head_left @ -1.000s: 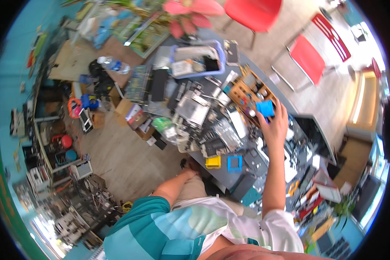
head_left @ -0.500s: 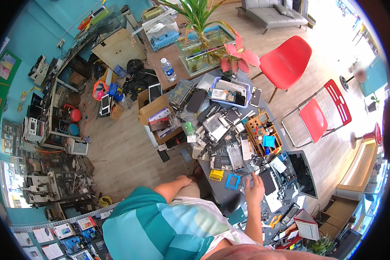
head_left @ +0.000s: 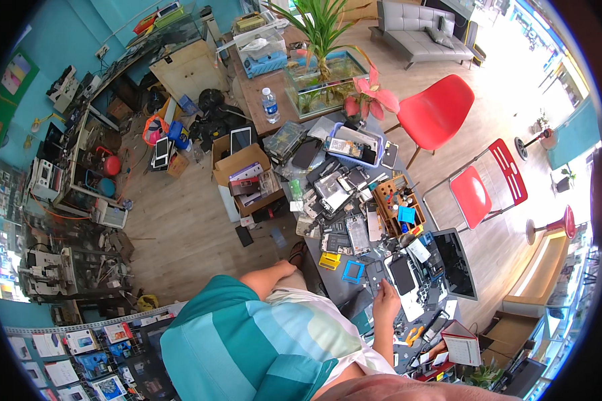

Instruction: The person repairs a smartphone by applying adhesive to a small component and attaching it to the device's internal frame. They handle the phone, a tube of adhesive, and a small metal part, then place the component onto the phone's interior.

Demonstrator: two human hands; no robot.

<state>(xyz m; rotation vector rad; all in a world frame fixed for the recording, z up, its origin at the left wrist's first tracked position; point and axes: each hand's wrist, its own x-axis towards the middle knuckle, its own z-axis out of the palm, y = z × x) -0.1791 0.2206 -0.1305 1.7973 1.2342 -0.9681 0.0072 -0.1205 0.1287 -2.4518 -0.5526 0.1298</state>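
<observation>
Wood floor, teal walls, shelves of gear along the left. Long cluttered bench [head_left: 354, 281] running up the middle, buried in phone parts and boards. Two red chairs [head_left: 441, 110] off to the right, grey sofa [head_left: 421, 30] up top. Cardboard box [head_left: 247, 177] on the floor full of small packs, blue tray [head_left: 354, 144] holding phones, wooden organiser [head_left: 398, 200] with bottles and a blue block. Fish tank [head_left: 324, 80] with a plant in it. Right hand [head_left: 386, 302] on the bench edge, fingers curled just beside a dark phone [head_left: 403, 275]; can't tell if gripping anything. Left hand out of sight
</observation>
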